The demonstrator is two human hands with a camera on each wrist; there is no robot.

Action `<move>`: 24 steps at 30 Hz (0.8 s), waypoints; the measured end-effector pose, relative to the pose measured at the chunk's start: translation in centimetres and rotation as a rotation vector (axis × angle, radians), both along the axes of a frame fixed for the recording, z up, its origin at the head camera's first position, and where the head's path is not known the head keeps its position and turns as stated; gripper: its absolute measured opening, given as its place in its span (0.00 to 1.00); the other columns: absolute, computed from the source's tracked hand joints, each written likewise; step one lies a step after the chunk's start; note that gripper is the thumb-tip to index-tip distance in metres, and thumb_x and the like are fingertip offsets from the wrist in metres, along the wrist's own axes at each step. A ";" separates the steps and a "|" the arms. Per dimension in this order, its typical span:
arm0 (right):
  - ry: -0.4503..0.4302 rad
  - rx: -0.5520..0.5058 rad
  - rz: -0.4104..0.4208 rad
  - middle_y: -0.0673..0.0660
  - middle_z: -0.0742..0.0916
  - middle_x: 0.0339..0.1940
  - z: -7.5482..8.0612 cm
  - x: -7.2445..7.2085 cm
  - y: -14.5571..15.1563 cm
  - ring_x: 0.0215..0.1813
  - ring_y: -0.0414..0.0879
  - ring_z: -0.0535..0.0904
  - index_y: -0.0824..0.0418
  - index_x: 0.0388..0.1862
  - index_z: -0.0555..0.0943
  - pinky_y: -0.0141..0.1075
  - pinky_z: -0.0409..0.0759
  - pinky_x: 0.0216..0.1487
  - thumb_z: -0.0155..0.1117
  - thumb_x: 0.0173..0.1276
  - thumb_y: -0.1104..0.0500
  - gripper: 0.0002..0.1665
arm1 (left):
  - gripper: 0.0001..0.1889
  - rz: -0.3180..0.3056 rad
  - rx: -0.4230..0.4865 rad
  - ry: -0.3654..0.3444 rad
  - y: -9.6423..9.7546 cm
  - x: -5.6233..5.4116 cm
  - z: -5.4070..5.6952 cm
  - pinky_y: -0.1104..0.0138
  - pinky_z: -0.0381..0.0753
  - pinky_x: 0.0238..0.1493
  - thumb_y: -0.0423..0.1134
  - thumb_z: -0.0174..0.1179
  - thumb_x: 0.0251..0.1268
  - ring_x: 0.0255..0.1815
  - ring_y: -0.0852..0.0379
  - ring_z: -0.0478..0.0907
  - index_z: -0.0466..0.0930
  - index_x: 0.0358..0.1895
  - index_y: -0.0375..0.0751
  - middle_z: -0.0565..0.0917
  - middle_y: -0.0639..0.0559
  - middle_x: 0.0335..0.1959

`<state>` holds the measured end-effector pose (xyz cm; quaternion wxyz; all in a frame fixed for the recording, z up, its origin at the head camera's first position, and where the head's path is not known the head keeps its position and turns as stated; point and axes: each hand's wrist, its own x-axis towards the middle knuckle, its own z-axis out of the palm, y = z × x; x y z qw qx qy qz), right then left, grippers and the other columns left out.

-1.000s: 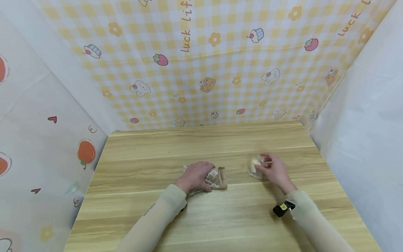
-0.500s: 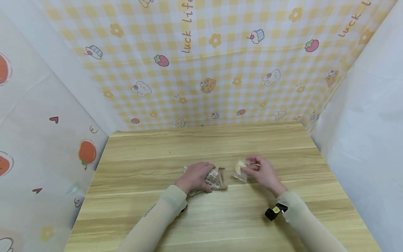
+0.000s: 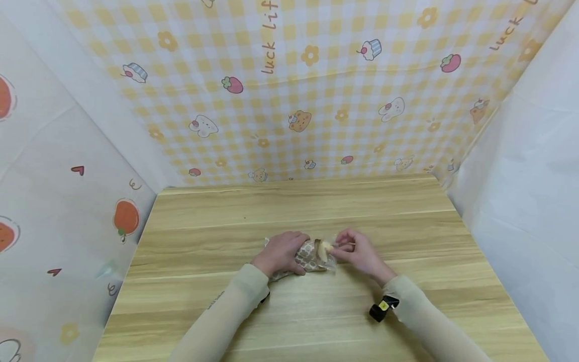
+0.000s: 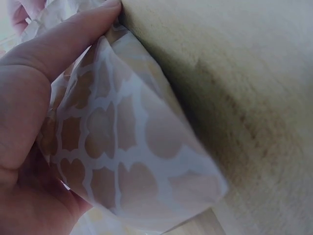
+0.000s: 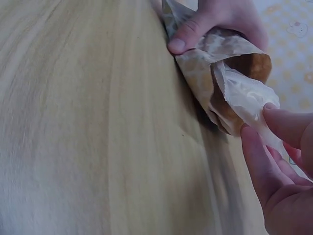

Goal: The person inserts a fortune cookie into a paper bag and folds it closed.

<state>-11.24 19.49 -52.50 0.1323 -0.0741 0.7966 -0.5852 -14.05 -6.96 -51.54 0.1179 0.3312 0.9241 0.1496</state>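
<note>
A paper bag [image 3: 305, 257] with a white-and-brown lattice print lies on its side on the table, its mouth facing right. My left hand [image 3: 284, 252] grips it from above, thumb along the near side, as the left wrist view of the printed paper [image 4: 132, 132] also shows. Between thumb and fingertips, my right hand [image 3: 362, 256] pinches a small clear plastic packet [image 3: 323, 250] with a pale yellow piece inside. In the right wrist view, the front end of the packet [image 5: 244, 93] is inside the bag's open mouth. What the bag holds deeper in is hidden.
The wood-grain table [image 3: 217, 211] extends around both hands. Behind it hangs a yellow checked cloth [image 3: 253, 110] with cartoon prints; pale sheets close off the left and right sides.
My right hand has moved left with the clear packet, from apart on the right to the bag's mouth. The left hand and the bag have stayed in place.
</note>
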 end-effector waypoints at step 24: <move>0.074 0.116 0.055 0.57 0.90 0.34 -1.3 -0.4 -2.9 0.31 0.45 0.87 0.64 0.40 0.86 0.35 0.88 0.34 0.75 0.66 0.66 0.06 | 0.48 -0.001 -0.044 -0.014 0.1 0.0 0.2 0.55 0.79 0.66 0.57 0.84 0.46 0.66 0.50 0.78 0.74 0.71 0.43 0.81 0.51 0.66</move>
